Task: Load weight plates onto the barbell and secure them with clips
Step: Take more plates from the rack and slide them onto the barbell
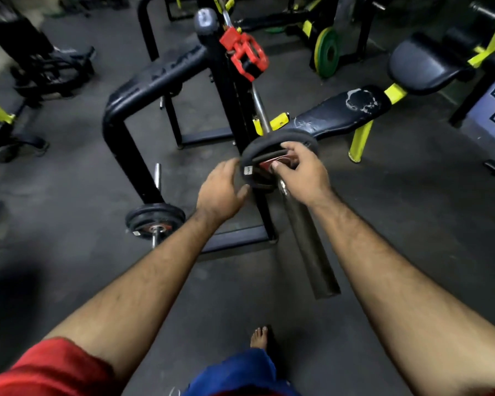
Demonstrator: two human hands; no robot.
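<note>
Barbell (306, 232): long axis runs from the near foreground away toward the rack, its bare steel sleeve end pointing at the viewer. One weight plate (253, 155) sits on the sleeve: black, rubber-rimmed, with grip slots and a red centre, face toward the viewer. Right hand (305, 174): fingers curled over the plate's upper rim, thumb pressed on the red centre. Left hand (222, 192): fingers loosely extended, touching the plate's left edge. A red clip (245, 54) is on the bar further up.
</note>
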